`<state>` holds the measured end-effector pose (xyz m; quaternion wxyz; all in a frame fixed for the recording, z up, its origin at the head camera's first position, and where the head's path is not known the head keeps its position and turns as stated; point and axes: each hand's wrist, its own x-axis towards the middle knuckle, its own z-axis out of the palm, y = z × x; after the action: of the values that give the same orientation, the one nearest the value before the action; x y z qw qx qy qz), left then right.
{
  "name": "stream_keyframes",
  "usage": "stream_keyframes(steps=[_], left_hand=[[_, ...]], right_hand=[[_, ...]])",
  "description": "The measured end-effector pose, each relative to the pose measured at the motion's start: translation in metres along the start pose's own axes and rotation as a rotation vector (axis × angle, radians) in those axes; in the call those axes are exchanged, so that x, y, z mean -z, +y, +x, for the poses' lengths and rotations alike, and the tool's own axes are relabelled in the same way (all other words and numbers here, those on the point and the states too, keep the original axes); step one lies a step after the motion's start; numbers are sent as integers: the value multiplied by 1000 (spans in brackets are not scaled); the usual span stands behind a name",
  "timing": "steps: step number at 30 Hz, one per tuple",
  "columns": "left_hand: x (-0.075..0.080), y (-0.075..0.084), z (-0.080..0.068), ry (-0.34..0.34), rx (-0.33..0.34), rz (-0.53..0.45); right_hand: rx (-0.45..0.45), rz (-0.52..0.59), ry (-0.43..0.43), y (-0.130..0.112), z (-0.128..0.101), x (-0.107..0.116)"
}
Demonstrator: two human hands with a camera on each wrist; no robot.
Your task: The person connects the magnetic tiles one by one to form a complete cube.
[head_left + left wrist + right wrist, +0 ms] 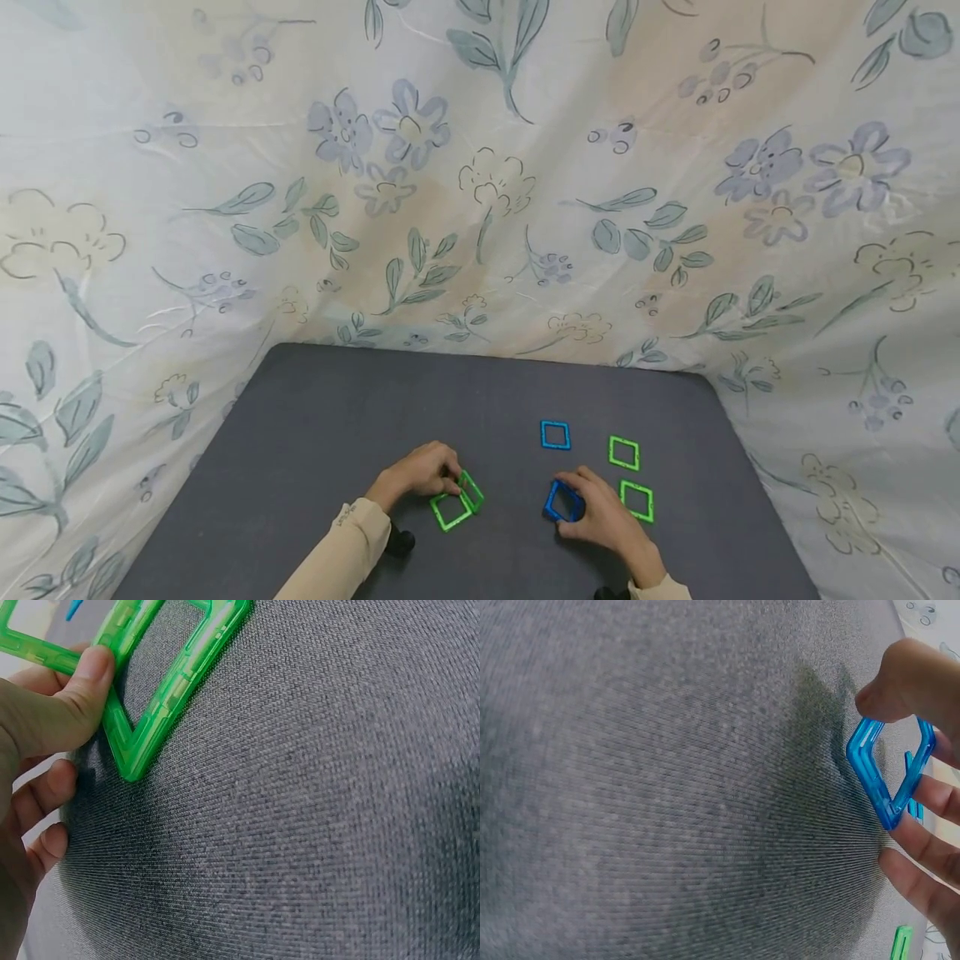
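My left hand pinches an upright green square magnetic tile between thumb and fingers. One edge of it meets a second green tile that lies flat on the table. In the left wrist view, the thumb presses on the held tile's frame. To the right, my right hand holds a blue square magnetic tile by its edges, thumb on one side and fingers on the other. The right wrist view shows this blue tile tilted and lifted off the cloth surface.
Behind the right hand, another blue tile lies flat. Two green tiles lie at the right. The dark grey table ends against a flowered cloth at the back and sides.
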<state>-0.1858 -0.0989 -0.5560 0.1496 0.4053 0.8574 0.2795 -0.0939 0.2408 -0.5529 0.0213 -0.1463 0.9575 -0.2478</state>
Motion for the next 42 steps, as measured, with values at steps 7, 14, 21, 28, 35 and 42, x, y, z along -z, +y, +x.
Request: stream_keyframes(steps=[7,14,21,28,35,42], left_hand=[[-1,-4,-2,33,-30,29],[-7,-5,-10,139,-12,46],[-17,2,-22,320,80,103],[-32,20,-26,492,248,128],[-42,30,-26,572,351,133],[-44,35,-28,593,393,106]], right_hand=[[3,42,30,-1,-1,-1],[43,76,77,-6,0,-1],[88,208,182,-19,5,-2],[249,356,293,-38,16,-12],[268,467,241,-59,30,-33],[260,545,178,-75,36,-52]])
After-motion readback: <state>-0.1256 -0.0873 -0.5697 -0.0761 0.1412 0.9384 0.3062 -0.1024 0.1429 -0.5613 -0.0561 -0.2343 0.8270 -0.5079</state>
